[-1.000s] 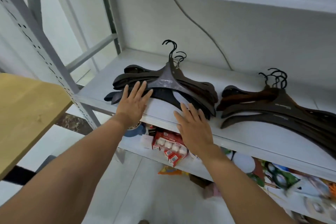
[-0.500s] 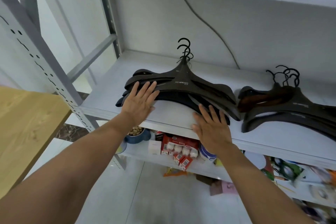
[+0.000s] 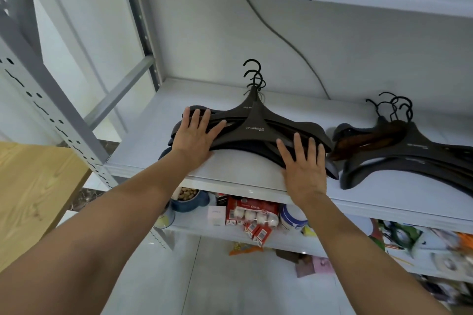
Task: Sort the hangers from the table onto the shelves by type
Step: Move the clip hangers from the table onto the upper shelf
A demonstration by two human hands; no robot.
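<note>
Since the earlier frames, both hands have been slid further onto the left pile of hangers (image 3: 256, 125), and the pile has been squared up, its hooks now drawn closer together. The left hand (image 3: 195, 135) is laid flat, fingers straight and spread, on the pile's left arm. The right hand (image 3: 304, 163) is pressed equally flat on the right arm. Nothing is gripped by either. The pile is lying on the white shelf (image 3: 143, 146), with a second pile (image 3: 409, 151) just beside it to the right, where a brown hanger (image 3: 368, 138) is seen among the dark ones.

Trouble could be caused by a sideways push: the left pile's right tip is almost touching the brown hanger, so the two piles could be tangled and the types mixed. The lowest arms are also near the shelf's front edge, and uneven pressure could send one off onto the lower shelf (image 3: 194, 227).

The number of hangers cannot be counted. The second pile is cut off at the right. Only a corner of the desk (image 3: 33, 194) is shown, so whatever remains there cannot be told.
</note>
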